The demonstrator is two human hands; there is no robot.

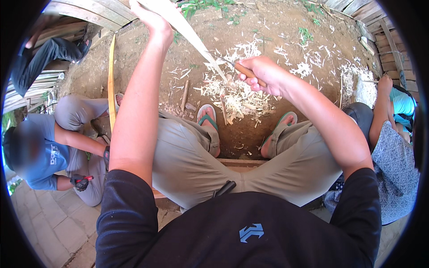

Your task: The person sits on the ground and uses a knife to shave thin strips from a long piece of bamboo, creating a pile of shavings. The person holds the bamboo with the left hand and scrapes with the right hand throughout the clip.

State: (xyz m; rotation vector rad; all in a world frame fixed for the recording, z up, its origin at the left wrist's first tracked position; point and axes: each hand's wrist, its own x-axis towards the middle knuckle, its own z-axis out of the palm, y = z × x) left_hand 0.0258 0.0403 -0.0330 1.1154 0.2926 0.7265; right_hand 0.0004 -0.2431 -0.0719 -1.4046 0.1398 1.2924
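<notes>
My left hand (153,21), raised at the top edge, is closed on a long pale strip of wood or bamboo (187,33). Its fingertips are partly cut off by the picture's edge. The strip slants down to the right and narrows toward its lower end, above the shavings. My right hand (264,75) is wrapped round the brown wooden handle of a knife (244,70). The thin blade points up and left, meeting or crossing the strip near its lower end; whether it touches is too small to tell.
Curled shavings (246,100) cover the dirt between my sandalled feet. On the left crouches a person in a blue shirt (42,134), gloved, holding a small red tool (88,178), near an upright yellow strip (111,85). Another person's patterned cloth (395,165) is close on my right.
</notes>
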